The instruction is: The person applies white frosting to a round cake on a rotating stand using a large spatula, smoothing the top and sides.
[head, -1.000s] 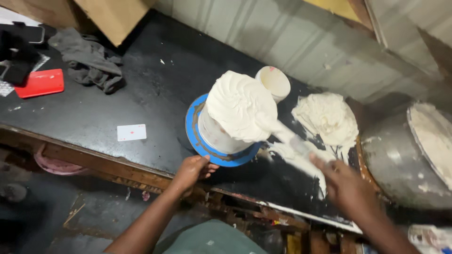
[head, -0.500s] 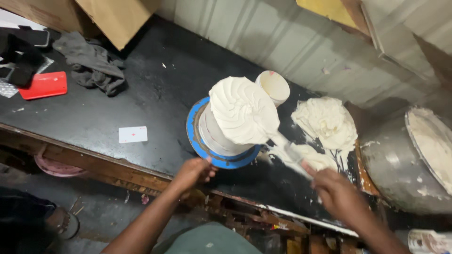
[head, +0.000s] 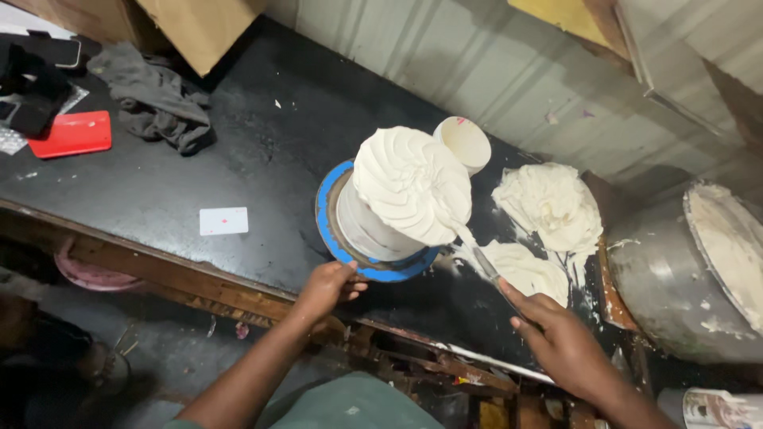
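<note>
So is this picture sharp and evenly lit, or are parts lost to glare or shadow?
Head view: mostly sharp; the white cake on the blue turntable is bright, its ridges still readable. The black table shows a dull sheen. The floor under its front edge sinks into shadow. The right hand and its spatula look slightly soft.

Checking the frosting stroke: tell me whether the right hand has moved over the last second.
Yes. The right hand has drawn back from the cream pile toward the bench's near edge; its spatula touches the cake.

Dim overhead light, dark shadowed lower left, mostly sharp, slight wide-angle bending.
</note>
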